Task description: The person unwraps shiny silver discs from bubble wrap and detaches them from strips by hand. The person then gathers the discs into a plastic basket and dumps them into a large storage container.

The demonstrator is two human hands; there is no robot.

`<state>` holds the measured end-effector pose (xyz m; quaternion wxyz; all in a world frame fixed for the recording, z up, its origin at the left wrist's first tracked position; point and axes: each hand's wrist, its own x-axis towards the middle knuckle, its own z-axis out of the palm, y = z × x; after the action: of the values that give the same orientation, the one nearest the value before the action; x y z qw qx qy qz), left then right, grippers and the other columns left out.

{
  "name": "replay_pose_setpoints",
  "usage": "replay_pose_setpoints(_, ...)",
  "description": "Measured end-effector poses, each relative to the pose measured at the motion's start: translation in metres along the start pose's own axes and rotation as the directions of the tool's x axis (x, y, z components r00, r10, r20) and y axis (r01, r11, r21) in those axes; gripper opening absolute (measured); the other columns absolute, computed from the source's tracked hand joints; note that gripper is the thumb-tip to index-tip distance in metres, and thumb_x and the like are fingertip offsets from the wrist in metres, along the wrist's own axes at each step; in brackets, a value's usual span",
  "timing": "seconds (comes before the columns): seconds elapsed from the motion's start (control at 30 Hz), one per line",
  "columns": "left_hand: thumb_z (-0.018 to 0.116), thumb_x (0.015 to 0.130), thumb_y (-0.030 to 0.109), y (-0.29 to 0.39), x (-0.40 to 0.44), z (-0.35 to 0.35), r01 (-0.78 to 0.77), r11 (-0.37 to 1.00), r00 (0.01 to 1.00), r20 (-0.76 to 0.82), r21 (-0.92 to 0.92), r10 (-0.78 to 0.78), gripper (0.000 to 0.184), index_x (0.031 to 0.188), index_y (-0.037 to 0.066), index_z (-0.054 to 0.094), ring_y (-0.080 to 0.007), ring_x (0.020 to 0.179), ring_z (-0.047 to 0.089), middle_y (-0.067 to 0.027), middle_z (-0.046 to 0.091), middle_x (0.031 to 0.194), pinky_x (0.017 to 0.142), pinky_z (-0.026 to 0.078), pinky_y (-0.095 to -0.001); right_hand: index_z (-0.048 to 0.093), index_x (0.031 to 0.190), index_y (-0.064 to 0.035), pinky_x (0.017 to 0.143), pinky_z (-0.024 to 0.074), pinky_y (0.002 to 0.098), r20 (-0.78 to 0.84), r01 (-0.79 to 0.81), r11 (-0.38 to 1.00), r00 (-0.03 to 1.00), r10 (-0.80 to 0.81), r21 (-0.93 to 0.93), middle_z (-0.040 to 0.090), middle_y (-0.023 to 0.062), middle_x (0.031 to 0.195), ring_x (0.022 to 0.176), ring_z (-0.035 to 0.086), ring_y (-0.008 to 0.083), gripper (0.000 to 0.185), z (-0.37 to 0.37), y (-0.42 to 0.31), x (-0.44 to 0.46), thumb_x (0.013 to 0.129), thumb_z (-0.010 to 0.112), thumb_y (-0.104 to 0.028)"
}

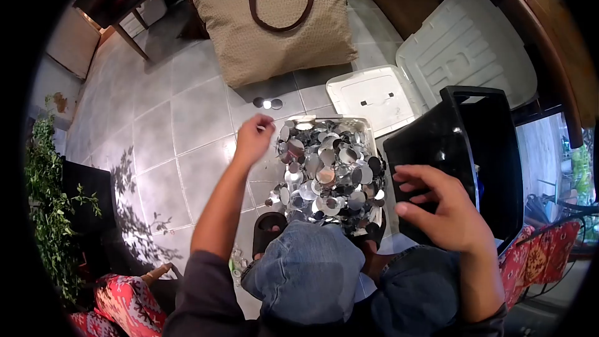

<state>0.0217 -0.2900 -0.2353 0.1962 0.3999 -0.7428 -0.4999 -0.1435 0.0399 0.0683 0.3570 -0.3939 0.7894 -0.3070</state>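
A pale plastic bin [372,134] stands on the floor between the feet, heaped with shiny silver, mirror-like round discs [326,175]. My left hand [254,140] hovers just left of the bin, its fingers loosely bent and no object visible in them. Beyond it, a few discs [267,104] lie on the tiles. My right hand [440,206] is raised to the right of the bin, fingers and thumb apart, holding nothing. It hangs in front of a black plastic crate [430,143] lying on its side.
A beige woven bag [281,37] with brown handles stands ahead. White lids [371,93] and a large translucent lid [468,47] lie at the back right. Leafy plants [47,206] are on the left, and red patterned fabric [128,299] is at lower left.
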Motion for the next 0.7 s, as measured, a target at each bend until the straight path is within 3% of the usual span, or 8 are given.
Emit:
replay_pose_setpoints(0.17,0.076,0.082,0.024,-0.140,0.122,0.038,-0.207,0.817,0.976,0.164,0.538,0.140,0.054,0.132,0.007,0.065,-0.0385,0.121,0.063,-0.0254,0.063,0.133,0.105,0.051,-0.0437,0.063,0.132,0.0003,0.084,0.0533,0.0344,0.048,0.082,0.996,0.996,-0.080,-0.025,0.069,0.0160,0.112,0.099,0.068,0.0257,0.054,0.001,0.001,0.010,0.085,0.082,-0.016)
replay_pose_setpoints(0.2,0.076,0.081,0.026,-0.141,0.137,0.042,-0.109,0.813,0.967,0.252,0.572,-0.047,0.072,0.148,0.010,0.053,-0.0429,0.135,0.052,-0.0286,0.046,0.152,0.112,0.046,-0.0448,0.064,0.132,0.0000,0.085,0.0532,0.0342,0.056,0.067,0.997,0.996,-0.065,-0.030,0.069,0.0160,0.112,0.099,0.068,0.0258,0.055,0.001,0.001,0.013,0.084,0.083,-0.016)
replay_pose_setpoints(0.27,0.076,0.081,0.024,-0.149,0.150,0.059,-0.149,0.665,0.972,0.231,0.731,-0.036,0.086,0.158,0.014,0.040,-0.0474,0.145,0.040,-0.0225,0.035,0.164,0.116,0.041,-0.0502,0.063,0.134,-0.0004,0.087,0.0530,0.0345,0.062,0.026,0.999,0.998,-0.024,-0.028,0.069,0.0163,0.113,0.100,0.068,0.0258,0.057,0.000,0.004,0.018,0.083,0.083,-0.017)
replay_pose_setpoints(0.37,0.075,0.082,0.025,-0.127,0.148,0.067,-0.076,0.581,0.937,0.257,0.811,-0.237,0.094,0.164,0.016,0.028,-0.0478,0.152,0.028,-0.0143,0.026,0.170,0.120,0.035,-0.0565,0.063,0.135,-0.0005,0.089,0.0525,0.0347,0.085,-0.027,1.000,0.996,0.027,-0.004,0.069,0.0168,0.115,0.103,0.068,0.0260,0.059,-0.003,0.003,0.022,0.082,0.084,-0.018)
replay_pose_setpoints(0.47,0.073,0.084,0.025,-0.130,0.131,0.068,-0.076,0.605,0.921,0.289,0.793,-0.262,0.096,0.165,0.018,0.023,-0.0459,0.154,0.024,-0.0090,0.024,0.172,0.121,0.032,-0.0594,0.063,0.135,0.0010,0.091,0.0521,0.0347,0.097,-0.023,1.000,0.995,0.021,0.020,0.068,0.0175,0.116,0.105,0.067,0.0263,0.061,-0.002,0.007,0.022,0.081,0.084,-0.016)
replay_pose_setpoints(0.5,0.071,0.086,0.023,-0.139,0.112,0.069,-0.160,0.560,0.967,0.243,0.813,-0.077,0.085,0.161,0.015,0.032,-0.0420,0.147,0.038,-0.0124,0.042,0.161,0.114,0.040,-0.0562,0.063,0.135,0.0012,0.091,0.0520,0.0346,0.102,-0.016,1.000,0.995,0.014,0.023,0.068,0.0174,0.116,0.105,0.067,0.0262,0.061,-0.002,0.005,0.021,0.081,0.084,-0.016)
replay_pose_setpoints(0.6,0.071,0.085,0.019,-0.177,0.075,0.062,-0.297,0.592,0.955,0.235,0.749,0.181,0.060,0.142,0.009,0.055,-0.0373,0.126,0.056,-0.0146,0.064,0.131,0.099,0.050,-0.0517,0.064,0.134,0.0014,0.091,0.0520,0.0347,0.099,0.005,1.000,0.995,-0.008,0.026,0.068,0.0171,0.117,0.105,0.067,0.0266,0.061,-0.003,0.000,0.020,0.080,0.085,-0.019)
replay_pose_setpoints(0.7,0.070,0.085,0.017,-0.188,0.023,0.042,-0.245,0.668,0.969,0.162,0.703,0.185,0.025,0.107,0.004,0.073,-0.0364,0.101,0.064,-0.0164,0.066,0.102,0.086,0.055,-0.0474,0.064,0.133,0.0018,0.091,0.0520,0.0348,0.101,0.034,0.999,0.994,-0.034,-0.001,0.068,0.0170,0.117,0.105,0.067,0.0269,0.061,-0.002,-0.005,0.015,0.081,0.085,-0.020)
